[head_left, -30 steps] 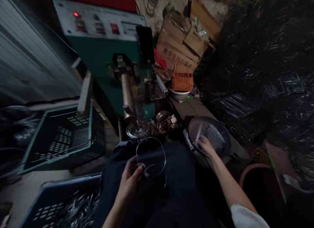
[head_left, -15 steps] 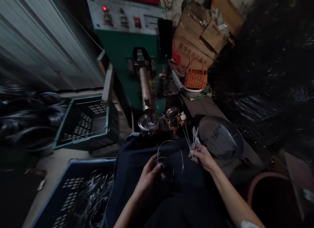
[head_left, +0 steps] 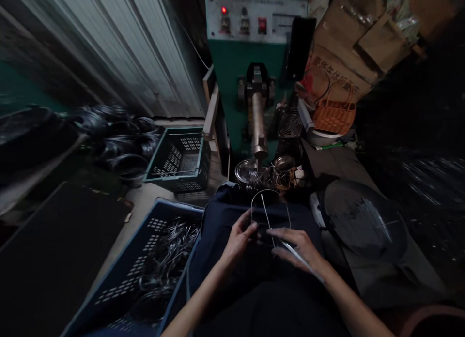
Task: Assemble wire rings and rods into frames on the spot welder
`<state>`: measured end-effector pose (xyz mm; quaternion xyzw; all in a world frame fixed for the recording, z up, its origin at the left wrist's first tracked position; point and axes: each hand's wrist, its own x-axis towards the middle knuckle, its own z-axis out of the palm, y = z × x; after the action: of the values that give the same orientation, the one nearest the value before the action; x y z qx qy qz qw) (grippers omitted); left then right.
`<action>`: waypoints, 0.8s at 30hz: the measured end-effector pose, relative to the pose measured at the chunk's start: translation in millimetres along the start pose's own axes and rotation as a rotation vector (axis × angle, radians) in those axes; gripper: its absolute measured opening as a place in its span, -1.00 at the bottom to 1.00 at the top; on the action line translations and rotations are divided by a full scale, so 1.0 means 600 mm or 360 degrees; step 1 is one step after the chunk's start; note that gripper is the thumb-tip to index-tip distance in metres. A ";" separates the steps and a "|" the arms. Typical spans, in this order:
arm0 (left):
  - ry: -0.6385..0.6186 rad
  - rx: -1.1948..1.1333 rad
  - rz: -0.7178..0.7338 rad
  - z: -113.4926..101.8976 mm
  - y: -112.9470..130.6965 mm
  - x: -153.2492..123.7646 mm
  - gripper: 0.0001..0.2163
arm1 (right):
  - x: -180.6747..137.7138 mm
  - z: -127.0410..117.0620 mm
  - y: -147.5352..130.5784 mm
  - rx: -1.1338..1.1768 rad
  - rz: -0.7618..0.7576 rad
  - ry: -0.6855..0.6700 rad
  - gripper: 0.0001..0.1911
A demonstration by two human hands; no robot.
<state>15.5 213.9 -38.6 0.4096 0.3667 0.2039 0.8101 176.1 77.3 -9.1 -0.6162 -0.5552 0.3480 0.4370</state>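
My left hand pinches the lower edge of a bent wire loop held over my dark-clothed lap. My right hand is closed on thin straight wire rods, one of which runs up across the loop. Both hands meet just in front of a green machine with a metal shaft pointing toward me.
A blue crate of bent wire pieces sits at my left knee, a green crate beyond it. A round dark pan with loose rods lies to the right. Small tins, a fan, an orange basket and cardboard boxes stand by the machine.
My right hand lifted rods out of the round pan and brought them over to the loop in my left hand. My head turned left, shifting the view.
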 end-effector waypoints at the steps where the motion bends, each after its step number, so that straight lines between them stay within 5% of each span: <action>1: -0.0008 -0.0022 0.0012 0.000 -0.001 0.000 -0.32 | 0.005 0.003 0.003 -0.0139 -0.0100 -0.0059 -0.55; 4: -0.0038 -0.0089 0.0060 0.002 -0.001 0.000 -0.35 | 0.017 0.014 0.015 -0.0386 -0.0256 -0.0143 -0.43; 24: -0.0220 -0.0223 0.0106 0.013 0.025 0.008 -0.46 | 0.038 0.014 0.004 -0.0822 -0.0470 -0.0037 -0.52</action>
<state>24.1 221.8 -25.7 0.3768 0.2810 0.2271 0.8529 172.5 101.3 -13.4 -0.6155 -0.7140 0.1348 0.3053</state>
